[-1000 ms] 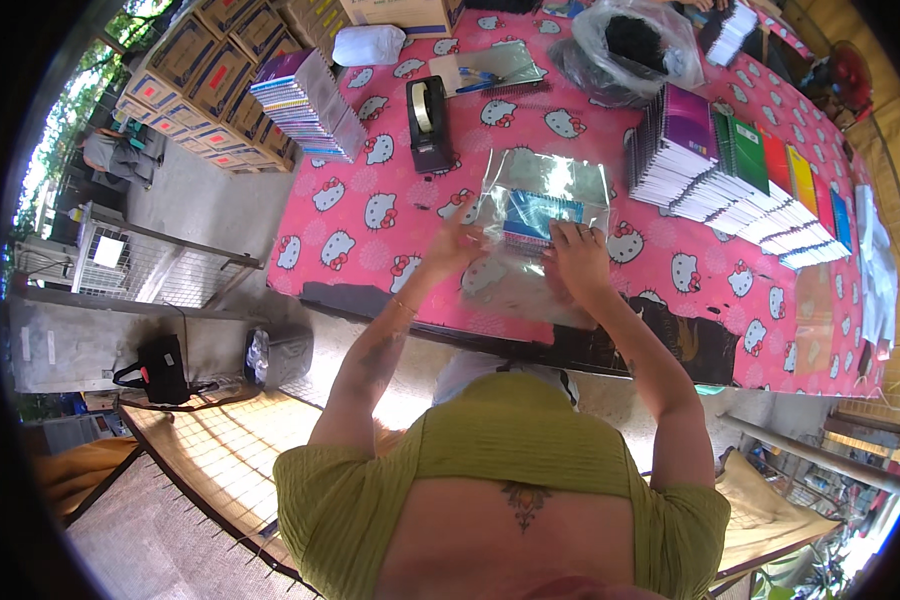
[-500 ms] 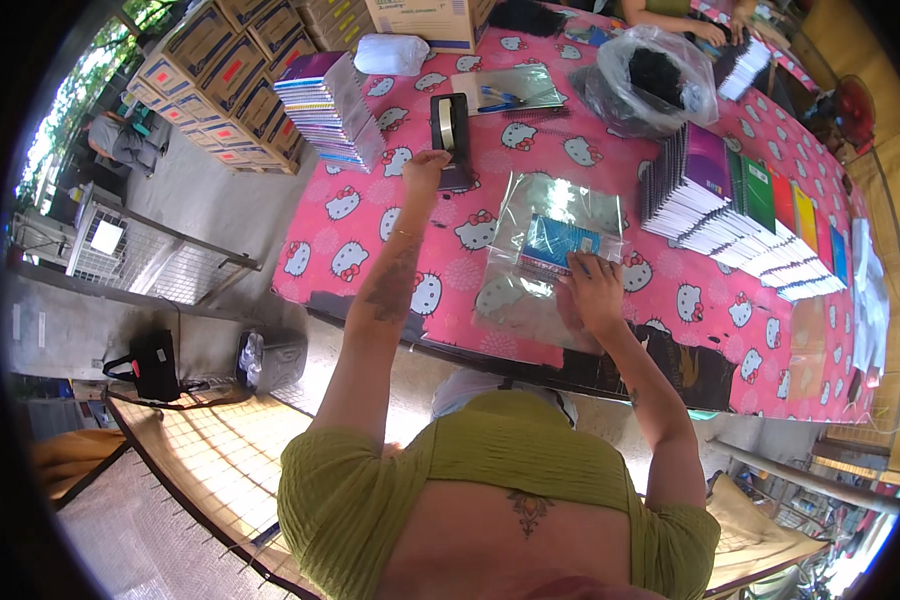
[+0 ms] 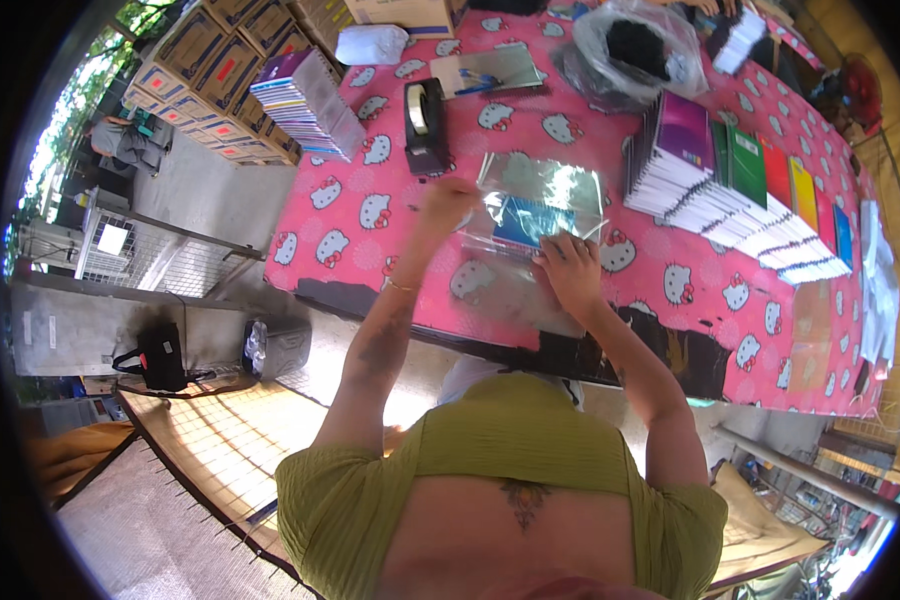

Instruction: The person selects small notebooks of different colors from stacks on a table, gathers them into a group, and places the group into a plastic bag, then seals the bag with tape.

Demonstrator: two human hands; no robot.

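A blue-covered notebook [image 3: 520, 222] lies inside a clear plastic sleeve [image 3: 575, 185] on the table in front of me. My right hand [image 3: 570, 268] grips the sleeve along the notebook's near right edge, fingers over the film. My left hand [image 3: 450, 205] is closed in a pinch beside the sleeve's left edge. A small pale bit shows by its fingertips, too small to make out. Just beyond that hand stands a black tape dispenser [image 3: 426, 155] with a roll of tape [image 3: 417, 108].
Notebooks stand stacked at left [image 3: 315, 105] and in a long coloured row [image 3: 705, 195] at right. Farther back are a plastic bag of black material [image 3: 640, 55], a flat clear packet with blue-handled scissors [image 3: 485, 78], and cartons [image 3: 220, 75]. Another person's hands show at the far edge.
My left hand has moved from the tape dispenser toward me and right, to the sleeve's left edge. My right hand remains on the sleeve. The whole view has shifted slightly.
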